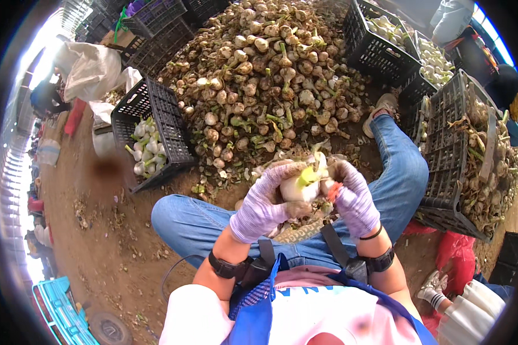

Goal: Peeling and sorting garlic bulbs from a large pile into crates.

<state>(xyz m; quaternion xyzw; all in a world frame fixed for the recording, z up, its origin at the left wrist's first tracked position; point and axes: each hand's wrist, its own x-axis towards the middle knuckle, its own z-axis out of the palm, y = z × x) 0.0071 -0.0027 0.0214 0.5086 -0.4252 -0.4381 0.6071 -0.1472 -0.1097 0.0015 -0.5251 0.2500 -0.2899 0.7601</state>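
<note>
A pale garlic bulb [299, 188] with a short green stem sits between my two gloved hands, above my lap. My left hand [266, 198], in a dirty lilac knit glove, wraps round the bulb from the left, with its thumb below it. My right hand [354, 198], gloved alike, curls in from the right and presses against the bulb and its loose skins. A red-orange patch [333, 191] shows at the right thumb; what it is I cannot make out. Just beyond my hands lies a large heap of untrimmed garlic [270, 86].
A tilted black crate [175, 123] with cleaned garlic stands at left. More black crates [380, 57] of garlic stand far right, and one with stems and skins [446, 144] is beside my right knee. A blue cart [57, 307] and another person's leg [440, 296] are nearby.
</note>
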